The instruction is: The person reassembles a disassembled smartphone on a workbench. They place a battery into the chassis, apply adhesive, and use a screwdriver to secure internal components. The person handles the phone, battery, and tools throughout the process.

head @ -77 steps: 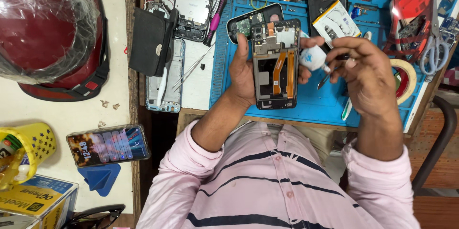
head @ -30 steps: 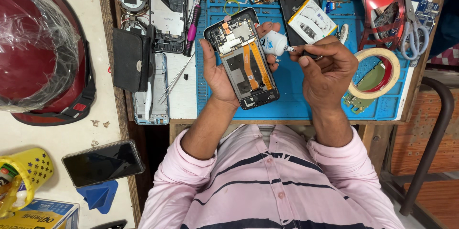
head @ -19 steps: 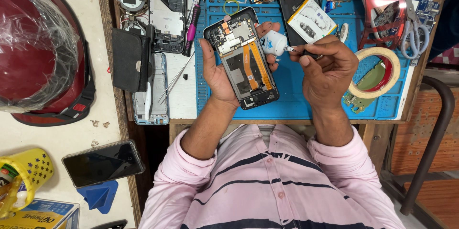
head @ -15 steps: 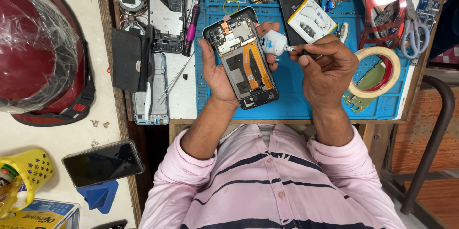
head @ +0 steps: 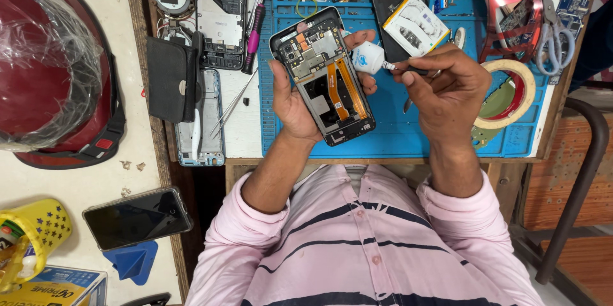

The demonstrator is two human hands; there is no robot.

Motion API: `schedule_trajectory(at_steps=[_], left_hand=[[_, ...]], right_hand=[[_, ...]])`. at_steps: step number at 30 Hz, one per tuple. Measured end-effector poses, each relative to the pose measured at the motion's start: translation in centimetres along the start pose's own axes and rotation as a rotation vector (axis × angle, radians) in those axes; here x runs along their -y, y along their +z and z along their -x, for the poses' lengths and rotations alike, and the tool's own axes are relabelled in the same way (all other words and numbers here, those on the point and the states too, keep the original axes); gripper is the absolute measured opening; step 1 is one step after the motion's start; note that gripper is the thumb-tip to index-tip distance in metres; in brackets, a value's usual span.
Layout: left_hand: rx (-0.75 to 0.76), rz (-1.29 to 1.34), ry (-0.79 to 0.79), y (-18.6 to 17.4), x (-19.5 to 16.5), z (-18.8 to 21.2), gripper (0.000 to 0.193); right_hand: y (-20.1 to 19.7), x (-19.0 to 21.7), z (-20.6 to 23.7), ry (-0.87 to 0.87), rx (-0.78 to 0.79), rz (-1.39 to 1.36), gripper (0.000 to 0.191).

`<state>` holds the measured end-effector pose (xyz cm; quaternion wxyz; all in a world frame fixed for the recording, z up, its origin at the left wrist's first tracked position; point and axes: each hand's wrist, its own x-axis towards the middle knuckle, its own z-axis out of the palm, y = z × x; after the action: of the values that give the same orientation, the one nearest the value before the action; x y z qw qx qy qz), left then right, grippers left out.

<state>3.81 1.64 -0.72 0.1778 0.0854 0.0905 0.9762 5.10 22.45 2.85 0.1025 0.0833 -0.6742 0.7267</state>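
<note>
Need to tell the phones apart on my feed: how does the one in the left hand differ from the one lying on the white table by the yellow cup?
The opened phone is held in the left hand, tilted over the blue mat, back cover off, boards and orange flex cable exposed. The dark phone lies flat and untouched, closed, showing a blank screen. Both are slim rectangular handsets.

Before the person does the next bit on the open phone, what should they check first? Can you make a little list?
1. Open phone held steady in the left hand: ok.
2. Small white bottle gripped by the right hand: ok.
3. Bottle tip right at the phone's edge: ok.
4. Whether anything is coming out of the bottle: cannot tell.
5. Orange ribbon cable inside the phone lying flat and uncovered: ok.
6. Blue mat bare under the hands: ok; the tape roll sits off to the side.
</note>
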Motion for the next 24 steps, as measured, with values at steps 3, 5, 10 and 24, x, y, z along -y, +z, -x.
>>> schedule_trajectory(at_steps=[3, 5, 10, 24], left_hand=[[-0.002, -0.034, 0.017, 0.1, 0.0, 0.0, 0.099], [-0.004, -0.054, 0.029, 0.2, 0.0, -0.1, 0.099], [0.023, -0.103, 0.068, 0.5, -0.1, -0.2, 0.094], [0.053, -0.191, -0.004, 0.4, 0.1, -0.1, 0.096]], right_hand=[[0.0, 0.2, 0.0, 0.029, -0.013, 0.035, 0.012], [0.1, 0.1, -0.1, 0.086, -0.041, 0.019, 0.011], [0.6, 0.0, -0.1, 0.110, -0.071, -0.048, 0.011], [0.8, 1.7, -0.8, -0.072, 0.070, 0.605, 0.013]])
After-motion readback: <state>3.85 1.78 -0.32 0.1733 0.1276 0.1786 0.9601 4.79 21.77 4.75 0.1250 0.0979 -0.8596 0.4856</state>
